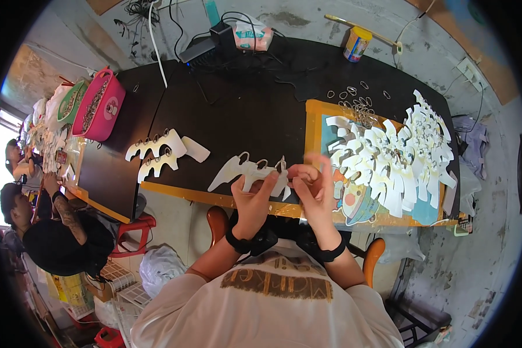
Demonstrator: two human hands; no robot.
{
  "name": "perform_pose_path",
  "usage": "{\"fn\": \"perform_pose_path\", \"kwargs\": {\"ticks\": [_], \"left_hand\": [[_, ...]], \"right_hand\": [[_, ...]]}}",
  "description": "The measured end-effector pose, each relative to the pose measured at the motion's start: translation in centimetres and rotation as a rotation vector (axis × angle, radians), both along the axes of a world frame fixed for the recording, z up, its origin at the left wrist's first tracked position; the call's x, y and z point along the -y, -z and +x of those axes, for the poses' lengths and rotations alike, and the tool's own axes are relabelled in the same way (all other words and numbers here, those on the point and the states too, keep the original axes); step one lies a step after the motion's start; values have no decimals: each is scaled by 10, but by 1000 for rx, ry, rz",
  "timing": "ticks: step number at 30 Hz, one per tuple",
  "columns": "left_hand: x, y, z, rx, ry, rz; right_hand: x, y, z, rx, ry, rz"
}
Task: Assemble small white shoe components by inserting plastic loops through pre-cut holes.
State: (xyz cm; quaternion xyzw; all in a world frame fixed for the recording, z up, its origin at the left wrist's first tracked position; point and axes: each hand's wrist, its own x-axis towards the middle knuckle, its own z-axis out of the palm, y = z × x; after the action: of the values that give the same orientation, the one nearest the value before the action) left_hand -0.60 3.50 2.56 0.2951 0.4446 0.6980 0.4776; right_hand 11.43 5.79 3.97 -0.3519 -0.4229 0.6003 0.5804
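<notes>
My left hand (252, 204) grips the lower edge of a white, comb-shaped piece (229, 172) between thumb and fingers, just above the table's front edge. Metal rings stand up along its top, and one ring (283, 164) is at its right end. Close to that end is my right hand (318, 194), its thumb and some fingers drawn together and another finger raised. Whatever those fingertips hold is too small to make out. To the left lie two similar white pieces with rings (167, 145), beside a plain pale strip (196, 149).
A large heap of white ringed pieces (388, 165) covers the right side, with loose metal rings (359, 110) behind it. Pink (105, 110) and green (69, 104) baskets hold small metal parts at the left. Cables, a tissue pack (254, 36) and a yellow tub (357, 44) stand behind. Other people sit far left.
</notes>
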Motion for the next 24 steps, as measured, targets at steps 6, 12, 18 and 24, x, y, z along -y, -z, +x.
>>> {"fn": "perform_pose_path", "kwargs": {"ticks": [6, 12, 18, 24], "left_hand": [[3, 1, 6, -169, -48, 14], [2, 3, 10, -225, -120, 30], [2, 0, 2, -123, -94, 19], [-2, -7, -19, -144, 163, 40]], "right_hand": [[11, 4, -13, 515, 269, 163], [4, 14, -15, 521, 410, 381], [7, -2, -1, 543, 147, -26], [-21, -33, 5, 831, 382, 620]]}}
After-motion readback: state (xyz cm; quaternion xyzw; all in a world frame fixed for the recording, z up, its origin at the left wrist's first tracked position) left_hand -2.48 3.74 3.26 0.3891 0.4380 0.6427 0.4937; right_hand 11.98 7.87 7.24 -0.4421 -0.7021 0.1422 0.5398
